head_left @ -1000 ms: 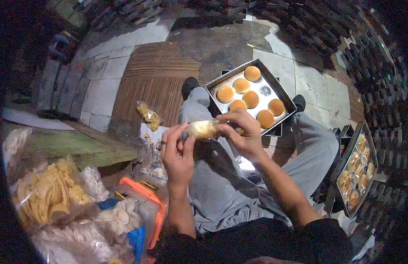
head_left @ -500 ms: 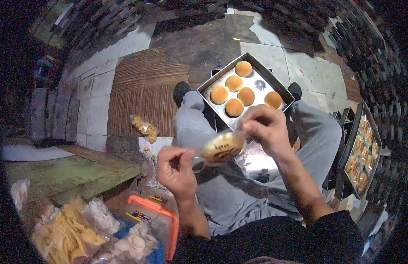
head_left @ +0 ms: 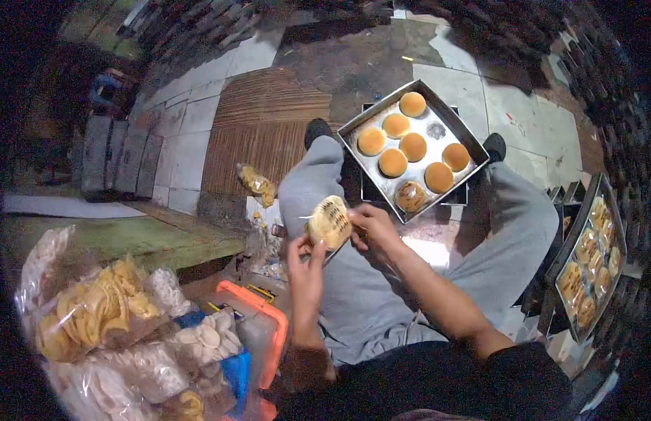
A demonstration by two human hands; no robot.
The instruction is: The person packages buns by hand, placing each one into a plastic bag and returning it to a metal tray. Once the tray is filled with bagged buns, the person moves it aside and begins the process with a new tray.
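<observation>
In front of my lap I hold a round bun [head_left: 330, 223] in a clear plastic bag, its pale face with rows of dark print tilted up. My left hand [head_left: 306, 266] pinches the bag at the lower left, thumb on the near edge. At the bun's right edge, my right hand [head_left: 372, 228] has its fingers closed on the bag. Just beyond sits a square metal tray [head_left: 448, 121] with several golden-brown buns [head_left: 413, 147]. One bun near the tray's closest corner [head_left: 411, 197] has a dark, patterned top.
To the right stands a dark tray of plastic-wrapped buns [head_left: 587, 252]. Bags of yellow pieces [head_left: 101, 302] and white pieces [head_left: 209, 337] lie at the left beside an orange-rimmed box [head_left: 280, 330]. A smaller bag [head_left: 257, 184] lies near my left knee, by a green bench [head_left: 150, 245].
Both hands have drawn closer together, and the bun has turned from flat to more upright. The view has shifted, so the whole near part of the tray now shows.
</observation>
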